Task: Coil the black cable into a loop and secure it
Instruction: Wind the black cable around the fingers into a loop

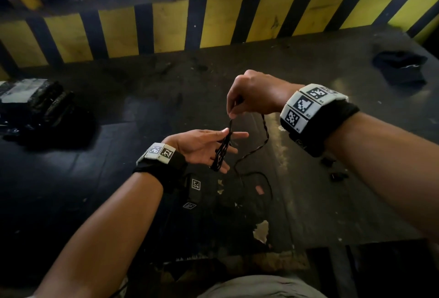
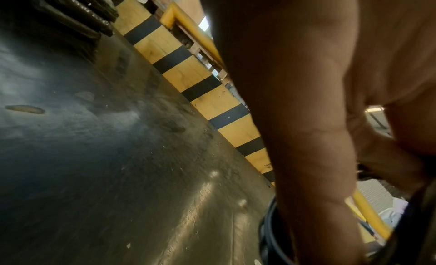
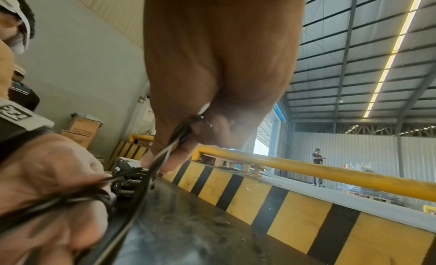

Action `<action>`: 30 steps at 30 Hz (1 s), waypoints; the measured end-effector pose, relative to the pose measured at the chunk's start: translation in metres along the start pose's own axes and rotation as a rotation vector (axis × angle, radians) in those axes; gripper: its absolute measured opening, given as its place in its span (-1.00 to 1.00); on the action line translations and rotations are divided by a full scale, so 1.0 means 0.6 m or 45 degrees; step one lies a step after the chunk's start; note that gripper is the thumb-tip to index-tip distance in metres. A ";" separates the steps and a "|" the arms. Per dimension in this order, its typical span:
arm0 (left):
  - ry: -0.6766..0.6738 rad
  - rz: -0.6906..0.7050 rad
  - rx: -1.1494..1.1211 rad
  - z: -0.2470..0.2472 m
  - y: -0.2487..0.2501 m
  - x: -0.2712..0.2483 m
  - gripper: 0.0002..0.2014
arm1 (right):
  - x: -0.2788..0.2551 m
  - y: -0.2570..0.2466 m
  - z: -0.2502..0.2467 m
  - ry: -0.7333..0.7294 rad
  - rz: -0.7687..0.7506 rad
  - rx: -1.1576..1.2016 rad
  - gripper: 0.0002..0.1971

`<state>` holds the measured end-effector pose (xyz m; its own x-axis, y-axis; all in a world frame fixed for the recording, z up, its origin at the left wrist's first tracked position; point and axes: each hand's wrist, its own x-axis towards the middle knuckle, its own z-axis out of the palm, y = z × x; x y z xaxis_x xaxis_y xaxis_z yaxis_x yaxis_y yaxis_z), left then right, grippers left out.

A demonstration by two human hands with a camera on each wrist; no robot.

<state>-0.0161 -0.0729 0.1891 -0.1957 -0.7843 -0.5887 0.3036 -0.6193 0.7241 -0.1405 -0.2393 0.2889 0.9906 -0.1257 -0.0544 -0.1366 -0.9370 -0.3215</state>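
Observation:
In the head view my left hand is held palm up over the dark table, fingers straight and spread. Several turns of the thin black cable are wound round those fingers. Just above, my right hand pinches the cable between thumb and fingertips. From that pinch the free length drops to the table and ends in a loose curve. The right wrist view shows the pinch close up and the turns crossing my left hand. The left wrist view shows mostly skin, with black turns at the bottom.
A yellow-and-black striped barrier runs along the table's far edge. A black wrapped bundle lies at the left and a dark cap-like thing at the back right. Small black bits lie under my right forearm. A person stands far off.

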 end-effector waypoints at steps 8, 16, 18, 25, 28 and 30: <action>-0.225 0.143 -0.134 0.016 -0.020 -0.026 -0.45 | 0.014 0.025 0.008 0.095 -0.202 0.090 -0.86; -0.550 0.504 -0.245 0.040 0.000 -0.056 -0.53 | 0.002 0.050 0.104 0.235 -0.062 0.471 -0.86; -0.552 0.583 -0.241 0.041 0.017 -0.063 -0.53 | -0.006 0.047 0.140 0.168 0.045 0.661 -0.78; -0.346 0.684 -0.236 0.009 0.062 -0.058 -0.50 | -0.029 0.014 0.260 -0.042 0.147 1.022 -0.80; -0.171 0.627 -0.231 -0.018 0.062 -0.045 -0.44 | -0.037 0.001 0.280 -0.114 0.124 1.030 -0.80; -0.094 0.596 -0.246 -0.033 0.057 -0.037 -0.37 | -0.041 -0.006 0.281 -0.152 0.102 0.942 -0.79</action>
<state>0.0172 -0.0756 0.2199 -0.0607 -0.9809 -0.1850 0.5402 -0.1882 0.8202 -0.1661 -0.1781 0.1319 0.9751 -0.1087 -0.1932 -0.2216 -0.4575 -0.8612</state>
